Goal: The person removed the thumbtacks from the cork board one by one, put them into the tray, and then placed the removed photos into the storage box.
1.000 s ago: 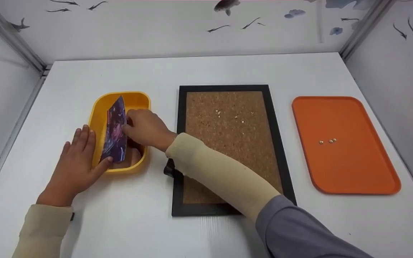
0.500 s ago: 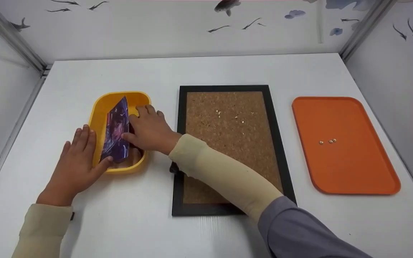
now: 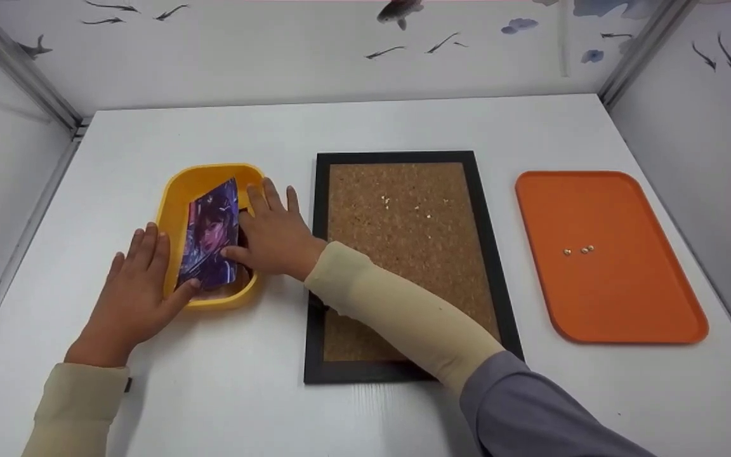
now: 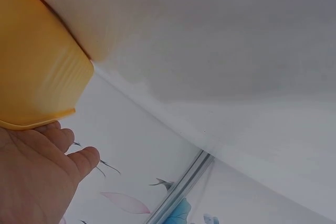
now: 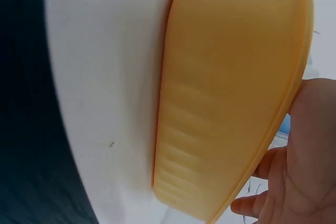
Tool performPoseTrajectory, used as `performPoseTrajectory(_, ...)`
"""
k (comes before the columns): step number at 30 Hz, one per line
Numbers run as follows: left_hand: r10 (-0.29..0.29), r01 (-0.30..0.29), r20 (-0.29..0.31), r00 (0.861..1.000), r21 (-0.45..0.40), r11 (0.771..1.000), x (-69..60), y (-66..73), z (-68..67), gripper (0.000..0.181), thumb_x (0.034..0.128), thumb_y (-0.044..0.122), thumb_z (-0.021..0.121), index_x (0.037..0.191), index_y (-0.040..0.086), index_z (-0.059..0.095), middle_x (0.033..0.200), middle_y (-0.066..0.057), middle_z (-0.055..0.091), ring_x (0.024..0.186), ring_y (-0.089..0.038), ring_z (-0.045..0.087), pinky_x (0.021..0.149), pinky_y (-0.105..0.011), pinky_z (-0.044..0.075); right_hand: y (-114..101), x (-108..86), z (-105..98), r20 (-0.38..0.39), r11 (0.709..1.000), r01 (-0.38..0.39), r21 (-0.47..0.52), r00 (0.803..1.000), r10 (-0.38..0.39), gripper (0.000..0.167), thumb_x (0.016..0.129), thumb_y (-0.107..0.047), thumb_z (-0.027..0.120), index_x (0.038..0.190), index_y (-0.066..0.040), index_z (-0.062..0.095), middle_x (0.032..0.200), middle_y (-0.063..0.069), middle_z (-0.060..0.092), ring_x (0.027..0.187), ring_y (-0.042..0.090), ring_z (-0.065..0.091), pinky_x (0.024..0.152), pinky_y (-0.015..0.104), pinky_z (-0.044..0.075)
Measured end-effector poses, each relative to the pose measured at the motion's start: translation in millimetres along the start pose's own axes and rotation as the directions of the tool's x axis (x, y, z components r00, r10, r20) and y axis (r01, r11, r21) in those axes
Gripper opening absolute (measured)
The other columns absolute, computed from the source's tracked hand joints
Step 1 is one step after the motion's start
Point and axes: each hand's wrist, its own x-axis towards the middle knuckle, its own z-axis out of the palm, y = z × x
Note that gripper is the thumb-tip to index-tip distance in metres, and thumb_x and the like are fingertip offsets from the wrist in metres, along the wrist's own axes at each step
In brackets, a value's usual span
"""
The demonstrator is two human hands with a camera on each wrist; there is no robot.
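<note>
A glossy purple-and-blue printed picture (image 3: 210, 231) stands tilted inside a yellow plastic bin (image 3: 178, 178) in the head view. My left hand (image 3: 131, 289) lies along the bin's left rim with straight fingers, its thumb over the near rim by the picture's lower corner. At the opposite rim, my right hand (image 3: 276, 235) has its fingers spread and its thumb touching the picture's right edge. One right finger is partly hidden behind that edge. The bin's outer wall (image 5: 220, 93) fills much of the right wrist view. What lies under the picture is mostly hidden.
A black-framed cork board (image 3: 403, 266) lies right of the bin, under my right forearm, with several small shiny bits on its upper part. Farther right is an orange tray (image 3: 619, 298) holding a few small metallic pieces. White panels with fish drawings enclose the white table (image 3: 213, 381).
My right hand shifts slightly right and its fingers spread from a curled pose. The picture's right edge swings rightward, showing more of its face. My left hand stays put.
</note>
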Motion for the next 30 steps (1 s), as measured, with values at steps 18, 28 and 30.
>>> performPoseTrajectory(18,-0.013,0.013,-0.001,1.0,0.002,1.0,-5.3,-0.8,-1.1,0.092,0.0985,0.06,0.042,0.157,-0.003,0.008,0.164,-0.024,-0.001,0.15,-0.038,-0.006,0.114,-0.064,0.003,-1,-2.3,0,-0.002,0.999,-0.027,-0.026,1.0,0.027,0.084,0.092,-0.076,0.03,0.155,-0.022,0.037,0.166,0.01,0.006,0.151,0.036,-0.004,0.117,0.059,0.001)
performPoseTrajectory(28,-0.019,0.019,0.005,1.0,0.013,1.0,-5.0,0.4,3.0,0.093,0.098,0.061,0.041,0.157,-0.003,0.008,0.163,-0.025,0.0,0.15,-0.04,-0.005,0.114,-0.064,0.002,7,-11.2,2,-0.042,0.998,-0.045,0.039,0.998,0.047,0.082,0.094,-0.073,0.034,0.157,-0.021,0.032,0.166,0.011,0.008,0.151,0.036,-0.003,0.117,0.058,0.001)
performPoseTrajectory(30,-0.02,0.02,0.014,1.0,0.015,1.0,-3.8,0.5,4.1,0.093,0.0981,0.061,0.041,0.157,-0.003,0.008,0.164,-0.024,-0.001,0.15,-0.039,-0.006,0.115,-0.064,0.001,12,-15.2,0,-0.052,0.998,-0.049,0.051,0.997,0.052,0.081,0.094,-0.072,0.035,0.157,-0.021,0.031,0.166,0.011,0.008,0.151,0.036,-0.002,0.117,0.057,0.003)
